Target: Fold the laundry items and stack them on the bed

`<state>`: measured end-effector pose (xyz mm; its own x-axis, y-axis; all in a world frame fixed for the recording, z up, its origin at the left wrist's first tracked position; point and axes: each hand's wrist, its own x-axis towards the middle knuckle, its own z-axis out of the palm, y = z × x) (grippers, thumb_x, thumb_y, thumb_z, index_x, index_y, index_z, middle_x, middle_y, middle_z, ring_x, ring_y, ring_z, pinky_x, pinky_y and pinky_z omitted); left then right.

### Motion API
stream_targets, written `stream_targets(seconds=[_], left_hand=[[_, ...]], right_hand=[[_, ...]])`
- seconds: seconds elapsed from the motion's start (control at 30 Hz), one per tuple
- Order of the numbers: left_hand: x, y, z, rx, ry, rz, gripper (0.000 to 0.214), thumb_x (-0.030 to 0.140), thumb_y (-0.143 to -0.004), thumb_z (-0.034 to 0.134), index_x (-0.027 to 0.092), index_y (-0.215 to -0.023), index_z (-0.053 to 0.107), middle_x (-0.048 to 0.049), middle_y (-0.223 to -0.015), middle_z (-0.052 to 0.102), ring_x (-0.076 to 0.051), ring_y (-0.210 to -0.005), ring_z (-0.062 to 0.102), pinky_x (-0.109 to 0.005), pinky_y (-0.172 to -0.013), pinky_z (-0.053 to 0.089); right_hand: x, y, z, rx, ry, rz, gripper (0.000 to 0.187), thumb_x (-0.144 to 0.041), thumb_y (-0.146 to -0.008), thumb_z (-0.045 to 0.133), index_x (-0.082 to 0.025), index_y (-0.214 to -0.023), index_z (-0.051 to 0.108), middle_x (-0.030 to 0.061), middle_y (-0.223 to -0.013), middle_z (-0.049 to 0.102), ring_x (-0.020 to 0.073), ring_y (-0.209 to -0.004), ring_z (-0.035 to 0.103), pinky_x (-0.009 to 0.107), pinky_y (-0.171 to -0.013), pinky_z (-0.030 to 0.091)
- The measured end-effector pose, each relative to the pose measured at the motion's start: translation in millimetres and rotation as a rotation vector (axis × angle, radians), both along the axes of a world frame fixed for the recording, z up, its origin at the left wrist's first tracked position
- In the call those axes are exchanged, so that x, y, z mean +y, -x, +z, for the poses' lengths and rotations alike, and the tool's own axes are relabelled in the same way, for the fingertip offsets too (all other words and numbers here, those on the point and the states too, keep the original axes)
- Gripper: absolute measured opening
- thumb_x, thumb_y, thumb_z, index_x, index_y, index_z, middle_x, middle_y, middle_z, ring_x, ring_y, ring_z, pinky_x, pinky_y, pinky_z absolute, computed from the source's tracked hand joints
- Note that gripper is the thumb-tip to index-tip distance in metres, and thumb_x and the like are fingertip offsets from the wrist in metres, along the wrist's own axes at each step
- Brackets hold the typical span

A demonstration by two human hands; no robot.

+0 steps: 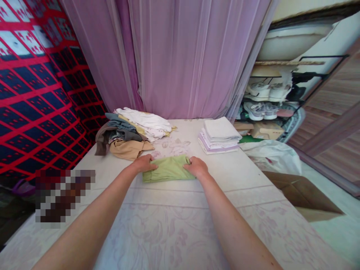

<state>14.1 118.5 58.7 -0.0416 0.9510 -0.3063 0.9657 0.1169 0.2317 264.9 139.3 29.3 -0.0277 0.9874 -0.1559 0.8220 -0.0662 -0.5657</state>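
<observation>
A folded light green cloth (pixel 168 169) lies on the pale flowered mattress (pixel 174 221) in front of me. My left hand (pixel 144 163) grips its left edge with curled fingers. My right hand (pixel 197 166) grips its right edge the same way. Both arms stretch out over the mattress toward the cloth.
A loose heap of unfolded clothes (pixel 129 133) lies at the back left. A neat stack of folded white and lilac cloths (pixel 219 135) sits at the back right. Purple curtains (pixel 182 56) hang behind. A cardboard box (pixel 300 195) and shoe rack (pixel 267 105) stand on the right.
</observation>
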Motion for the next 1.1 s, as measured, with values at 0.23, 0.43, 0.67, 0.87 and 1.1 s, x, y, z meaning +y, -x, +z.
stream_targets(seconds=[0.23, 0.43, 0.67, 0.87, 1.1], left_hand=[[-22, 3, 16.6, -0.331, 0.078, -0.097, 0.050, 0.064, -0.071, 0.053, 0.020, -0.091, 0.068, -0.0028, -0.093, 0.071, -0.023, -0.090, 0.064, -0.025, -0.069, 0.046], [-25, -20, 23.5, -0.450, -0.186, -0.137, 0.044, 0.053, -0.069, 0.063, 0.018, -0.095, 0.066, -0.0041, -0.093, 0.070, -0.022, -0.089, 0.064, -0.029, -0.074, 0.048], [-33, -73, 51.5, -0.525, -0.787, -0.417, 0.062, 0.029, -0.075, 0.067, 0.021, -0.134, 0.048, -0.0107, -0.140, 0.049, -0.023, -0.130, 0.043, -0.040, -0.108, 0.033], [-98, -66, -19.9, -0.334, -0.636, -0.441, 0.034, 0.022, -0.080, 0.065, 0.028, -0.113, 0.064, -0.0058, -0.119, 0.067, -0.024, -0.119, 0.054, -0.048, -0.105, 0.033], [-153, -65, -54.3, -0.294, -0.495, -0.467, 0.056, 0.050, -0.080, 0.063, 0.025, -0.130, 0.053, -0.0100, -0.133, 0.057, -0.028, -0.129, 0.044, -0.052, -0.108, 0.029]], right_hand=[[-19, -10, -2.9, 0.600, -0.031, 0.016, 0.038, -0.023, -0.077, 0.051, -0.015, -0.113, 0.060, 0.0023, -0.092, 0.072, 0.0161, -0.081, 0.066, 0.025, -0.069, 0.050], [-30, -28, 45.8, 0.595, -0.457, 0.100, 0.036, -0.026, -0.081, 0.047, -0.018, -0.111, 0.066, 0.0041, -0.106, 0.069, 0.0195, -0.098, 0.061, 0.031, -0.086, 0.048], [-59, -14, 82.2, 0.005, -0.972, 0.432, 0.031, -0.017, -0.089, 0.047, -0.027, -0.109, 0.069, 0.0055, -0.104, 0.066, 0.0195, -0.099, 0.054, 0.034, -0.090, 0.039], [-108, -14, 15.9, -0.078, -0.864, 0.675, 0.033, -0.012, -0.086, 0.051, -0.026, -0.113, 0.064, 0.0046, -0.099, 0.067, 0.0176, -0.093, 0.056, 0.034, -0.088, 0.039], [-130, -51, -34.4, -0.014, -0.569, 0.466, 0.053, -0.014, -0.071, 0.057, -0.020, -0.123, 0.056, 0.0106, -0.126, 0.058, 0.0246, -0.117, 0.050, 0.044, -0.100, 0.038]])
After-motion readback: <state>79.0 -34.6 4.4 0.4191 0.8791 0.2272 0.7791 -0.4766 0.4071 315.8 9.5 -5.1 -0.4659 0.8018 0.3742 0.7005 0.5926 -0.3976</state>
